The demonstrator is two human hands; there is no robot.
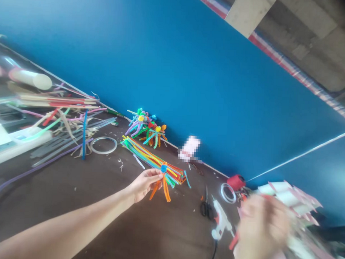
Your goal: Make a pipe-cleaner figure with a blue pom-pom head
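Observation:
My left hand [144, 185] comes in from the lower left, its fingers closed on a pipe-cleaner figure [162, 182] with a blue head and orange legs hanging down. Just behind that figure lies a bundle of multicoloured pipe cleaners [151, 159] on the dark wooden table [168, 235]. A heap of finished pipe-cleaner figures [145, 129] stands against the blue wall beyond it. My right hand [261, 231] is blurred by motion at the lower right, near a white hot glue gun [221, 222]. I cannot tell whether it holds anything.
Black-handled scissors [206, 208], a clear tape roll [228, 193] and a red spool [235, 182] lie by the glue gun. Pink and white paper pieces [289, 197] sit at the right. Left are another tape roll [103, 145], a power strip [19, 139] and strips of scrap.

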